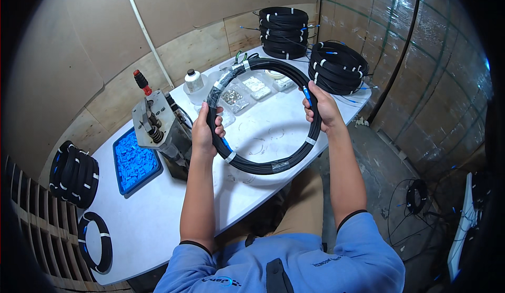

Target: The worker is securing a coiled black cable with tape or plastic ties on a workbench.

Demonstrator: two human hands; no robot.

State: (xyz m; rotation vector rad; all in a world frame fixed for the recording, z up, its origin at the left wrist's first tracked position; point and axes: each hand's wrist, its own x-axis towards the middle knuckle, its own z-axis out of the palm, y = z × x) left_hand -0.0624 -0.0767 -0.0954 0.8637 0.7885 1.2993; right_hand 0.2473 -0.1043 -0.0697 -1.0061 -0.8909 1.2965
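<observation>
holding one black coil [303, 153] up over a white table [263, 127], gripped at both sides by two bare hands. in the left hand [205, 127], wrapped round the ring's left side with fingers [219, 130] tightly curled, tips showing inside the ring, thumb pointing up along it. in the right hand [322, 107], likewise bent firmly round the right side, a little higher than the left, tips inside the ring, thumb next to a blue plug [307, 96].

on the coil, counted: two blue plugs in sight, the second just below the left fingers; four white bands; two clear wraps, one above the left fingers, one at the ring's bottom, lower than both hands.

beyond the left fingers: one bottle [194, 81] with a dark cap. seen through the ring, past the fingers: several tubs [256, 87] of small parts, partly hidden, so not surely countable. beyond the right fingers: two stacks [284, 32] of black coils, too overlapped to count singly.

near the left fingers, further left: one machine [157, 122] with one red handle [142, 82]; past it, one blue tray [126, 192] of blue bits, too many to count. well left: one pile [74, 176] of coils, number unclear; below that, one lone ring [107, 248]. well right of the right fingers, lower, on the floor: one small loop [416, 195] of black cable.
</observation>
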